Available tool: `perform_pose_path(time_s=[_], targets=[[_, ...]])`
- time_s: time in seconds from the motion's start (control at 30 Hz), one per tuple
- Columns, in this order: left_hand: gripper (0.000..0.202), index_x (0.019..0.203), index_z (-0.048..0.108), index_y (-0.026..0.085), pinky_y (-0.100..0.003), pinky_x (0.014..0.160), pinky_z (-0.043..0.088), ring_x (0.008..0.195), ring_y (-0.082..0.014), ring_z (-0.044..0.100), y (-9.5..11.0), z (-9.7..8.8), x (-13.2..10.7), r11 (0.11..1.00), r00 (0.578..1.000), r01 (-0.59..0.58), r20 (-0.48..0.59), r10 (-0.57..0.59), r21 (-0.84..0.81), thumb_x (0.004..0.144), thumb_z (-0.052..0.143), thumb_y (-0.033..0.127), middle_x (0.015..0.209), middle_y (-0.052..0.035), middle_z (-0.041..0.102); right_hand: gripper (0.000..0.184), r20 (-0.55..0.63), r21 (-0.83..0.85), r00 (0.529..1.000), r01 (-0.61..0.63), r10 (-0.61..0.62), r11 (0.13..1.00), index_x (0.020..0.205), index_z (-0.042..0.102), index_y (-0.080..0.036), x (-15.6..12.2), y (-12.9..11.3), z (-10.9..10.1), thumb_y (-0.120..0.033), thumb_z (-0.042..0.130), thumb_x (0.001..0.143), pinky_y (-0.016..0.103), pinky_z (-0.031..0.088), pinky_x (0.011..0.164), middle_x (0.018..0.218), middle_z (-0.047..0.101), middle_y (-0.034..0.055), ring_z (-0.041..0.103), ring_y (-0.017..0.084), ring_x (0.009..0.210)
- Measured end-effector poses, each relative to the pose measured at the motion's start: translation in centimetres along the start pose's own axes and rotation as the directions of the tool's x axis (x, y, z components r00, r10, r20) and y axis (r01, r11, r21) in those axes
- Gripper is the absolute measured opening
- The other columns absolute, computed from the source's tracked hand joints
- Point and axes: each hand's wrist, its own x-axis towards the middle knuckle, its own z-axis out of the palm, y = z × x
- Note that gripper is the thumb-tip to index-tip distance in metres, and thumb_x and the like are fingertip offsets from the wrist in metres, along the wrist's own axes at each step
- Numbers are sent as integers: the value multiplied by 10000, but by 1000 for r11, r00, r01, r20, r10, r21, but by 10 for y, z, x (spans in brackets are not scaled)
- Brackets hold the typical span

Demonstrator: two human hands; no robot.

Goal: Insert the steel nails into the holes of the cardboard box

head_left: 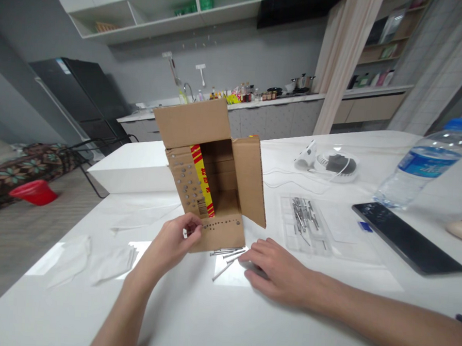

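An open cardboard box (226, 181) stands on the white table, its flaps spread. Grey nail heads dot its left flap, beside a red and yellow tape strip (204, 184). A row of dark holes or nail heads runs across the lower flap (222, 238). At that flap's left edge, my left hand (178, 238) is closed with thumb and fingers curled together; what is between them is hidden. My right hand (274, 271) lies low over the table with fingers stretched out, fingertips at several loose long nails (226, 259) in front of the box.
Right of the box is a clear plastic case (304, 226) holding more nails. Beyond it lie a black phone (406, 236), a water bottle (421, 165) and a white device with a cable (335, 165). A white block (134, 165) and tissues (112, 262) are on the left.
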Motion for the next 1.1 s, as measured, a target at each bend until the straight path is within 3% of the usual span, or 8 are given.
perform_pose_path(time_s=[0.17, 0.3, 0.63, 1.1], targets=[[280, 906, 675, 204, -310, 693, 498, 771, -195, 638, -4, 3, 3, 999, 990, -44, -131, 47, 25, 898, 489, 413, 873, -49, 723, 175, -5, 9, 1000, -2, 2, 1000, 1065, 664, -172, 0, 0, 0, -198, 547, 937, 377, 400, 844, 911, 653, 64, 574, 213, 883], [309, 930, 696, 198, -315, 685, 511, 779, -200, 657, -4, 6, 4, 999, 989, -38, -145, 37, 0, 886, 498, 432, 927, -64, 744, 182, -4, 10, 1000, 1, -1, 1000, 1073, 664, -171, -1, -1, -1, -206, 543, 942, 378, 399, 845, 909, 654, 66, 578, 215, 882], [274, 883, 687, 198, -304, 659, 502, 725, -184, 636, 4, 4, 3, 999, 989, -23, -146, 19, -26, 858, 520, 414, 821, -41, 716, 176, -6, 4, 1000, 8, -7, 1000, 1070, 661, -171, 0, 1, 0, -197, 548, 938, 372, 394, 843, 909, 651, 64, 573, 213, 883], [232, 881, 664, 208, -300, 669, 506, 719, -169, 605, -2, 5, 4, 996, 968, -90, -234, 90, 12, 876, 515, 385, 841, -38, 673, 166, -4, 6, 1000, 7, -7, 1000, 1057, 655, -180, -1, 0, 0, -193, 538, 939, 368, 389, 833, 896, 647, 60, 569, 209, 870]])
